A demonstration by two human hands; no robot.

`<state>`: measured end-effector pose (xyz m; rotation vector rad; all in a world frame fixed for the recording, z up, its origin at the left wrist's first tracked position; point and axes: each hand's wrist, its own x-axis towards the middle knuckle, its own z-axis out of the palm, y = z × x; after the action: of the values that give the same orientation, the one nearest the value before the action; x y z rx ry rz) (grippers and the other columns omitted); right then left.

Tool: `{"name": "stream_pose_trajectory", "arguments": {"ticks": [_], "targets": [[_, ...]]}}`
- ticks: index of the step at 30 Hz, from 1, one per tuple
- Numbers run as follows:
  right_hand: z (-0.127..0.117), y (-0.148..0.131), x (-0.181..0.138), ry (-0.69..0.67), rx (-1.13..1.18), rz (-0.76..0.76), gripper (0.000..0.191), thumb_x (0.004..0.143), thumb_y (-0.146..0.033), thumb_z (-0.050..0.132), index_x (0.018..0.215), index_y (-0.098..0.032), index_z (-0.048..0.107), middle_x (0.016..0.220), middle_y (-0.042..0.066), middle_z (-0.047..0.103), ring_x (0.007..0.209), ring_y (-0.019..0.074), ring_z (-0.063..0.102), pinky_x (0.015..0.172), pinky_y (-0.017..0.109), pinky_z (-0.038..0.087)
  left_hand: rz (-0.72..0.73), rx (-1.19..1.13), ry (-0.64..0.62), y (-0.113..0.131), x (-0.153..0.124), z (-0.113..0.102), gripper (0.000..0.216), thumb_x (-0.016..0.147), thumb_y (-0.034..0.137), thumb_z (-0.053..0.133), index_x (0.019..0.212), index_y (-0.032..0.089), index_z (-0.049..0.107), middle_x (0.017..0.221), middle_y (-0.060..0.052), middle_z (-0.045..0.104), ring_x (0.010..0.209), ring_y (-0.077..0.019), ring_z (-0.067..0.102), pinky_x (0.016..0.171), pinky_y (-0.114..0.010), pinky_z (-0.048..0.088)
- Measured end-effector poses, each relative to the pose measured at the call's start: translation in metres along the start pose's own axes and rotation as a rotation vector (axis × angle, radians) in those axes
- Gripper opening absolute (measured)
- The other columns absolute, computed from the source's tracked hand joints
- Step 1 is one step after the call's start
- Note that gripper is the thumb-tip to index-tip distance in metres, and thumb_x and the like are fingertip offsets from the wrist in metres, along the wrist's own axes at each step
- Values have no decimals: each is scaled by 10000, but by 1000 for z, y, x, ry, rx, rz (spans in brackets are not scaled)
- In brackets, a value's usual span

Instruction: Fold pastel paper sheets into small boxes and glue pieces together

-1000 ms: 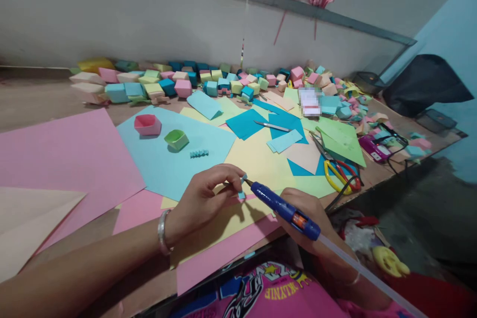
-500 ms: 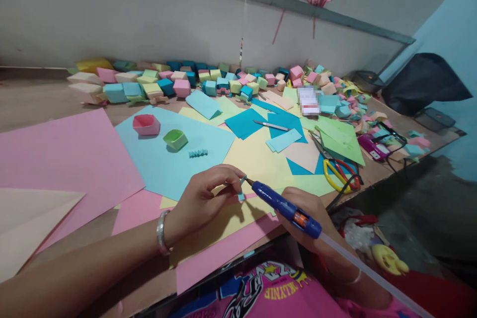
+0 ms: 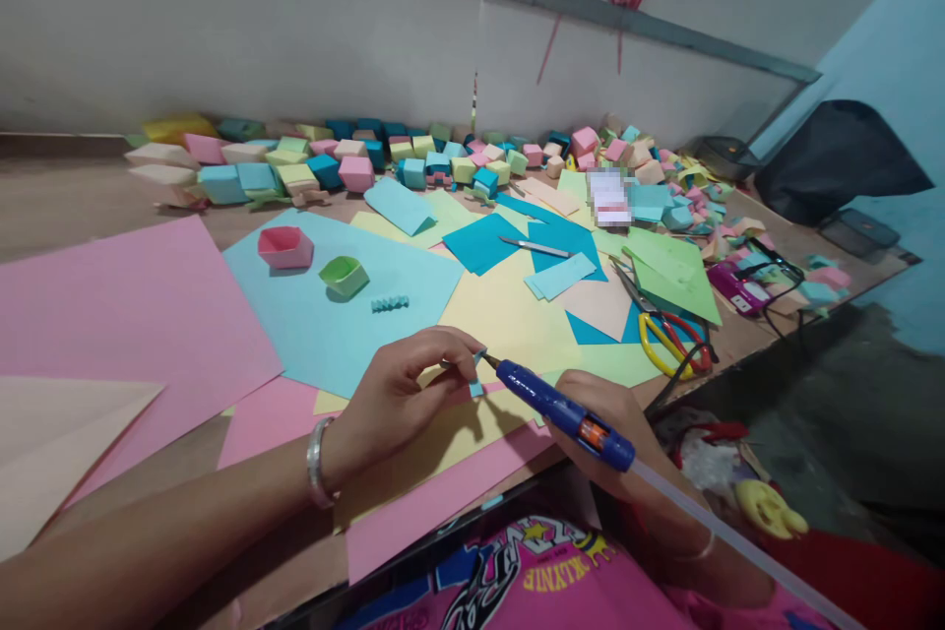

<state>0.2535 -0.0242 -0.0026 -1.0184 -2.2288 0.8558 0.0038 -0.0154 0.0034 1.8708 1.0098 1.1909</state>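
Observation:
My left hand [image 3: 413,384] pinches a small light-blue paper strip [image 3: 476,386] between thumb and fingers, above the yellow sheets. In my right hand [image 3: 601,404] is a blue hot glue gun [image 3: 550,401], with a long clear glue stick [image 3: 727,527] running out of its back. The gun's nozzle points left and meets the strip, or comes very near it, at my left fingertips. Beyond my left hand, a zigzag-folded blue paper strip [image 3: 390,303], an open green paper box [image 3: 344,277] and an open pink paper box [image 3: 284,247] rest on a light-blue sheet [image 3: 413,261].
Scissors [image 3: 668,345] with red and yellow handles lie to the right, near a purple electrical box [image 3: 740,288] with cords. A craft knife [image 3: 537,246] rests on dark-blue paper. Several small paper boxes [image 3: 356,174] line the wall. A pink sheet [image 3: 140,315] covers the left side.
The view has shifted very slightly. Both hands, the glue gun and the paper strip keep nearly the same pose.

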Motion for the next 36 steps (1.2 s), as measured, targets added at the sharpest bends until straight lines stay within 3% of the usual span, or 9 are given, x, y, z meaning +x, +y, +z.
{"name": "stream_pose_trajectory", "arguments": {"ticks": [10, 19, 24, 29, 33, 36], "targets": [[-1, -2, -2, 23, 12, -9, 181, 836, -205, 574, 686, -198, 473, 687, 0, 466, 635, 143, 464, 565, 272, 309, -131, -55, 47, -2, 3, 1, 131, 845, 156, 549, 740, 177, 623, 882, -56, 697, 836, -152, 648, 806, -317, 528], [2, 7, 1, 109, -43, 21, 192, 840, -231, 565, 682, -206, 459, 687, -3, 458, 619, 143, 459, 572, 282, 316, -131, -49, 41, -1, 1, 0, 128, 842, 166, 553, 735, 179, 622, 836, -52, 685, 839, -158, 643, 752, -302, 533], [2, 3, 3, 9, 1, -25, 189, 833, -237, 566, 682, -209, 455, 692, 5, 477, 631, 146, 467, 561, 278, 320, -144, -73, 46, -1, 3, 0, 126, 834, 164, 552, 732, 176, 625, 849, -51, 690, 794, -148, 639, 731, -298, 532], [3, 7, 4, 110, -57, 13, 205, 825, -212, 551, 671, -210, 415, 675, -10, 427, 611, 137, 430, 558, 281, 292, -122, -54, 60, -3, 2, -1, 136, 847, 186, 560, 727, 177, 624, 849, -49, 693, 828, -148, 642, 762, -289, 525], [3, 6, 4, 29, -20, -22, 183, 813, -199, 558, 681, -208, 431, 689, -2, 457, 629, 140, 447, 560, 277, 302, -133, -61, 61, -4, 2, -1, 124, 849, 176, 553, 744, 180, 620, 843, -41, 681, 790, -134, 631, 745, -284, 527], [2, 8, 5, 91, -73, -6, 186, 797, -184, 558, 677, -211, 420, 679, -8, 444, 620, 139, 432, 552, 278, 288, -128, -51, 80, -4, 2, -1, 117, 840, 172, 563, 738, 182, 618, 836, -40, 682, 812, -142, 636, 755, -289, 528]]}}
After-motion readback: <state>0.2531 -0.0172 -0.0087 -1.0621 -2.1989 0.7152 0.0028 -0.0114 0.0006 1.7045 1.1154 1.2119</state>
